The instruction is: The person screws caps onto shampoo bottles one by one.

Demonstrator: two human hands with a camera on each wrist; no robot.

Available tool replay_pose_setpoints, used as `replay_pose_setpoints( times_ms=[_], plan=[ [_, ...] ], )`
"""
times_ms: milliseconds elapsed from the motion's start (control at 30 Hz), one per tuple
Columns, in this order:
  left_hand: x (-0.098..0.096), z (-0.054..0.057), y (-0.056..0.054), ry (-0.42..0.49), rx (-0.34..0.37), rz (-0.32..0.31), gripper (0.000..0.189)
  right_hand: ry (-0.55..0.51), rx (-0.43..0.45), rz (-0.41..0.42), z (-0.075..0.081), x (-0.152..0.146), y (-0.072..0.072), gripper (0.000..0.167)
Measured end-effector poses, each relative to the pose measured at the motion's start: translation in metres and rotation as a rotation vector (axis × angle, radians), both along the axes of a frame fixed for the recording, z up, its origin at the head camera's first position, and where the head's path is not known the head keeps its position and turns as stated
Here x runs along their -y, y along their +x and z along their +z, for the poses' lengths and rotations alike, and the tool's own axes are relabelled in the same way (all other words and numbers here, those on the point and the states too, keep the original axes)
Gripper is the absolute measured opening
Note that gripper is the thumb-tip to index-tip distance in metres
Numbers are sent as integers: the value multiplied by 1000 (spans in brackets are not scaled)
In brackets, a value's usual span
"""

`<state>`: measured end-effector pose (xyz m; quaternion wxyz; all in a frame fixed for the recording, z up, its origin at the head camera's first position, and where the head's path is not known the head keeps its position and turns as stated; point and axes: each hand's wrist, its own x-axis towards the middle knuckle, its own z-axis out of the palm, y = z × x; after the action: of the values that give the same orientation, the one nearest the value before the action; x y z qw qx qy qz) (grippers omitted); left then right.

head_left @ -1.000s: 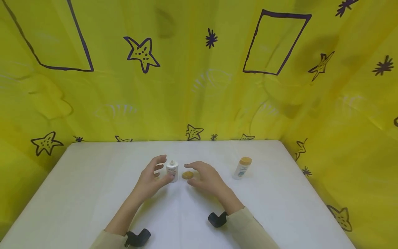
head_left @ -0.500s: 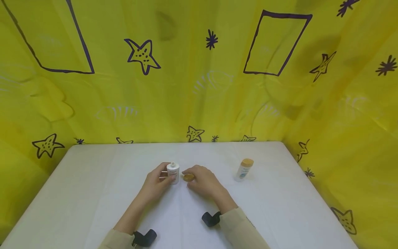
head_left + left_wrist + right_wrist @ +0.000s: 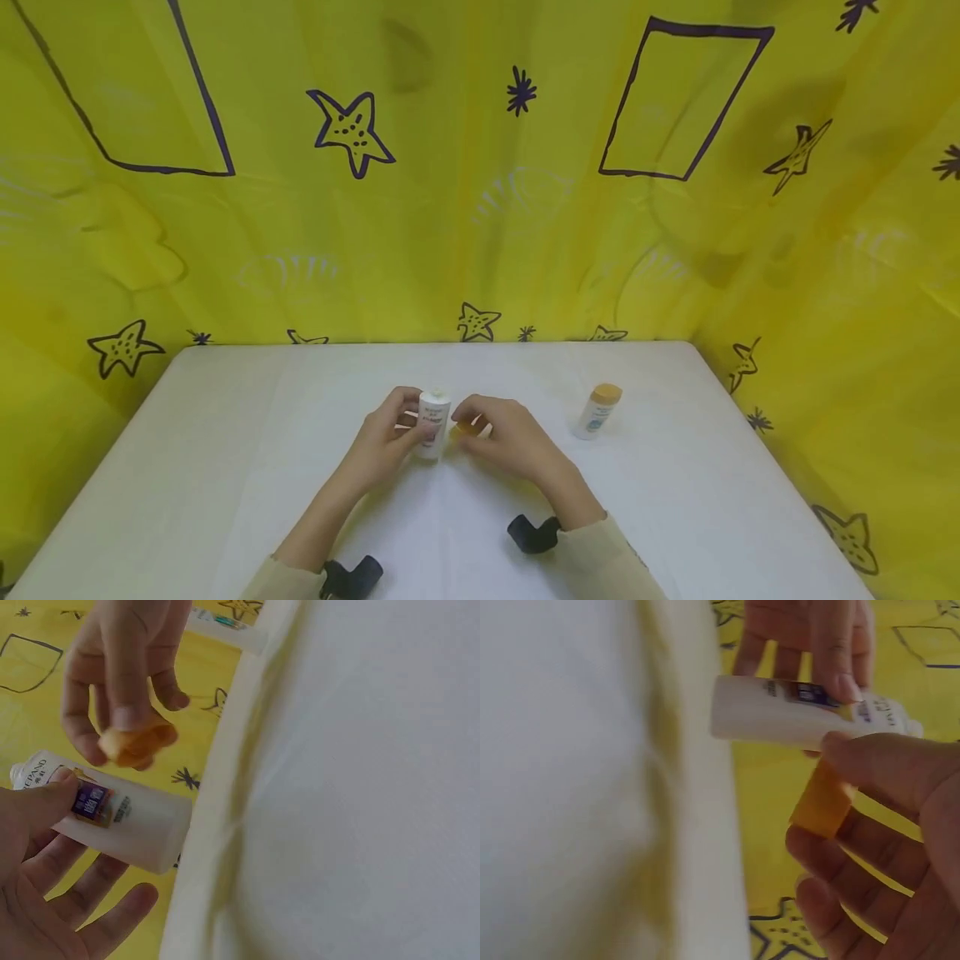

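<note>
My left hand (image 3: 390, 437) grips a small white shampoo-type bottle (image 3: 142, 825) between thumb and fingers; its narrow neck is uncapped and its label is purple and gold. Just to the right, my right hand (image 3: 513, 433) pinches an orange cap (image 3: 825, 801) between thumb and fingertips. In the left wrist view the cap's hollow side shows. Cap and bottle are close together in the head view, with the cap partly hidden by the fingers. Farther right on the table stands a second white bottle (image 3: 597, 412) with its orange cap on.
A white-covered table (image 3: 225, 467) lies under both hands. Behind and at the sides hangs a yellow curtain (image 3: 420, 225) printed with dark stars and frames. Black camera mounts (image 3: 534, 533) sit at both wrists.
My left hand has closed round the bottle and lifted it slightly, tilting it. The right hand's fingers have closed on the orange cap and picked it up. The capped bottle stays standing.
</note>
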<state>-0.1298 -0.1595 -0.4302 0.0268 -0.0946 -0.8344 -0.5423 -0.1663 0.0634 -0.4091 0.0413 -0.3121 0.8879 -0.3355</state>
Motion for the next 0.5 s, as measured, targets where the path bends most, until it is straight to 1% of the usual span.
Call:
replay_pose_setpoints(
  times_ms=[133,233,367,500],
  plan=[
    [-4,10,4,12,13,-38,37,-187,-46,5,18,-10,7,20],
    [-7,16,8,29,11,-91,35,-301,-100,9,28,-18,11,21],
    [-12,21,13,59,-1,-171,32,-394,-176,-5,38,-23,15,23],
    [-15,24,18,67,-23,-222,31,-431,-199,-20,42,-23,17,22]
  ],
)
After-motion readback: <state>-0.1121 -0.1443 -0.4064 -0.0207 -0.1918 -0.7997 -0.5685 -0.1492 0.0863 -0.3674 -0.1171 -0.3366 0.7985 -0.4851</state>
